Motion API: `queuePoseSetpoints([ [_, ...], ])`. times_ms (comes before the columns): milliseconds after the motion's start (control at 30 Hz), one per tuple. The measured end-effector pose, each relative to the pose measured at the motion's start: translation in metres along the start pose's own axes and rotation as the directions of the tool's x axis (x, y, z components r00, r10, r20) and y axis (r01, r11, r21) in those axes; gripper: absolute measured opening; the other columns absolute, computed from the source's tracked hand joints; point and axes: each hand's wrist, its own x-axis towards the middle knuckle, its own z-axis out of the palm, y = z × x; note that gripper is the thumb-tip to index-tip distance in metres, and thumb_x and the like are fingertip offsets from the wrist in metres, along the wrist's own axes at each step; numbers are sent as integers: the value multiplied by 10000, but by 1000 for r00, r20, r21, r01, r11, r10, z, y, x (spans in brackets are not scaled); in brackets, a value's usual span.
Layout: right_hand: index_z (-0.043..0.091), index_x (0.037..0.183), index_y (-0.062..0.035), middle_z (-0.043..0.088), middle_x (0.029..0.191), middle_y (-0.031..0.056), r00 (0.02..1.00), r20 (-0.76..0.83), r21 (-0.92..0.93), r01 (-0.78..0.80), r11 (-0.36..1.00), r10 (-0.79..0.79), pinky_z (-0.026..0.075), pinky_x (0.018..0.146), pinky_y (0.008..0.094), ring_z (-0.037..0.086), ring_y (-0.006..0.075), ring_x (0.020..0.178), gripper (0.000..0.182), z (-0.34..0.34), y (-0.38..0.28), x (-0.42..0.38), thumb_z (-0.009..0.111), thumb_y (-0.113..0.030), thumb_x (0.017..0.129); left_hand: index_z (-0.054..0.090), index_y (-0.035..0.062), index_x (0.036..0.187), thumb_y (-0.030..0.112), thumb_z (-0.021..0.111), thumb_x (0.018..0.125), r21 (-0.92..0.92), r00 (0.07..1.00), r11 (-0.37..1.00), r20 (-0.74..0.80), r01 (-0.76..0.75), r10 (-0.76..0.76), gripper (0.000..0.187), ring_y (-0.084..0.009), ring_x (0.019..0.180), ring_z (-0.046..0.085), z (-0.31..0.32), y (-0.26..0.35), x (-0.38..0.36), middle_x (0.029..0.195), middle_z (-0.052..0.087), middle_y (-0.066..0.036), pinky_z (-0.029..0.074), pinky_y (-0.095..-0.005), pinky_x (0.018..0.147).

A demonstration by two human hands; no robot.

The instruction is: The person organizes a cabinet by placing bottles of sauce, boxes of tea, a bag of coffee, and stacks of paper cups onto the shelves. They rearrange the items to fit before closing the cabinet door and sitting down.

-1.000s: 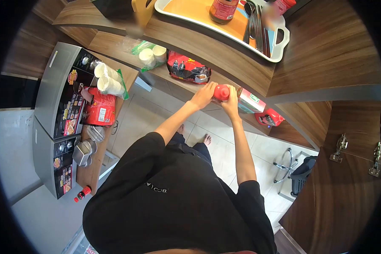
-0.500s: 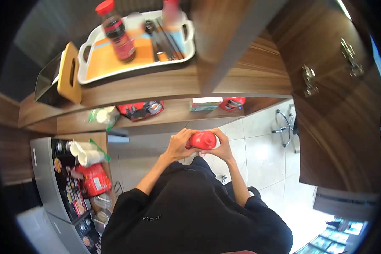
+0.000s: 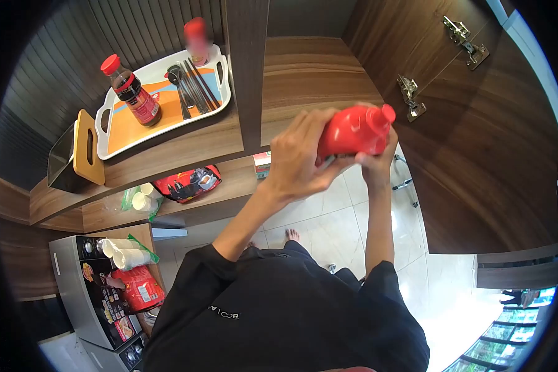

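Note:
A red plastic bottle (image 3: 352,132) with a red cap is held up in front of the open cabinet, its capped end toward the upper right. My left hand (image 3: 296,155) wraps around the bottle's lower end, fingers closed on it. On the other side, near the cap, my right hand (image 3: 381,162) grips it as well, with part of its fingers hidden behind the bottle. Behind both hands lies the right-hand section of the wooden shelf (image 3: 310,65).
Left of an upright divider (image 3: 249,74), a white-rimmed tray (image 3: 108,136) carries a dark sauce bottle (image 3: 133,93), chopsticks (image 3: 201,85), and a blurred red-capped container (image 3: 196,43). An open cabinet door (image 3: 477,173) stands right. Paper cups (image 3: 130,257) and a red bag (image 3: 136,288) sit lower left.
Both my hands have lifted the red bottle up and to the right, from above the floor to the shelf's height. The bottle now tips toward the right. The view has shifted too.

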Motion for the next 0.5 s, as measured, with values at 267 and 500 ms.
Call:
queuePoseSetpoints([
  [267, 590, 1265, 8, 664, 1139, 64, 995, 97, 50, -30, 998, 25, 509, 933, 295, 637, 147, 1043, 735, -5, 11, 68, 925, -194, 643, 485, 30, 1306, 302, 773, 804, 6, 987, 991, -93, 134, -133, 639, -317, 963, 602, 21, -21, 37, 1078, 593, -154, 504, -423, 794],
  [500, 556, 1299, 8, 648, 1144, 43, 956, 280, 54, 79, 995, -91, 497, 923, 280, 615, 119, 1038, 740, -34, 51, 134, 901, -296, 719, 474, 32, 1337, 300, 726, 872, 39, 974, 984, -154, 175, -167, 593, -324, 1087, 573, 49, -54, 73, 1154, 603, -174, 472, -449, 894],
])
